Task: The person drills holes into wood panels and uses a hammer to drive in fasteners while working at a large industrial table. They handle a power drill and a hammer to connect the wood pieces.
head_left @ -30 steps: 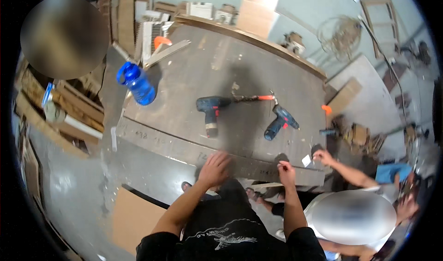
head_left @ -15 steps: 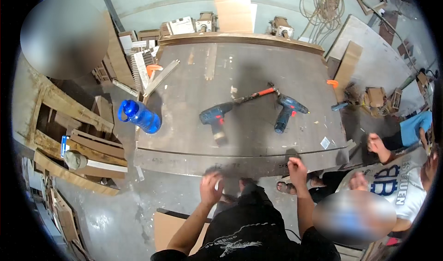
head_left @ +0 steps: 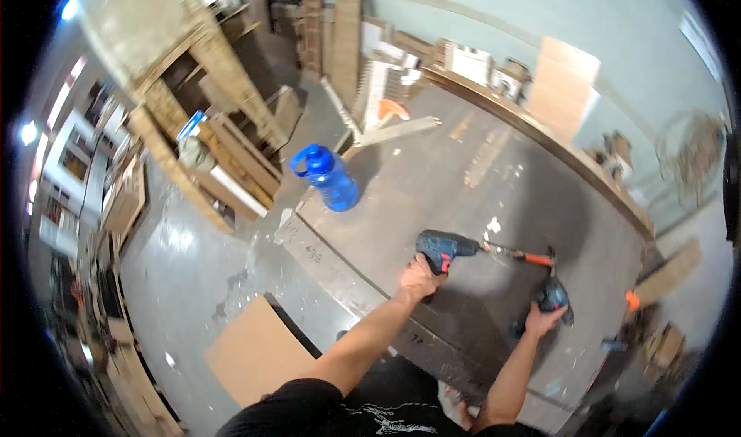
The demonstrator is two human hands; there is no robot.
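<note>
My left hand [head_left: 417, 279] is wrapped around the handle of a dark blue cordless drill [head_left: 443, 244] with a red trigger area. The drill's nose points right. My right hand [head_left: 543, 320] closes on the grip of a second cordless drill [head_left: 553, 295], which lies farther right and is partly covered by my fingers. Between the two drills, a little beyond them, lies a hammer [head_left: 534, 259] with a red-orange section on its handle. All of these are at the wide brown worktable [head_left: 432, 167].
A blue water bottle [head_left: 330, 182] stands near the table's left edge. Wood strips [head_left: 399, 131] and an orange object [head_left: 394, 110] lie at the far left corner. Wooden frames [head_left: 231, 89] lean on the left, and a cardboard sheet [head_left: 258, 352] is on the floor below.
Both hands have reached forward from the table's near edge and closed on the two drills. The view has swung left, so the co-worker at the right is out of sight.
</note>
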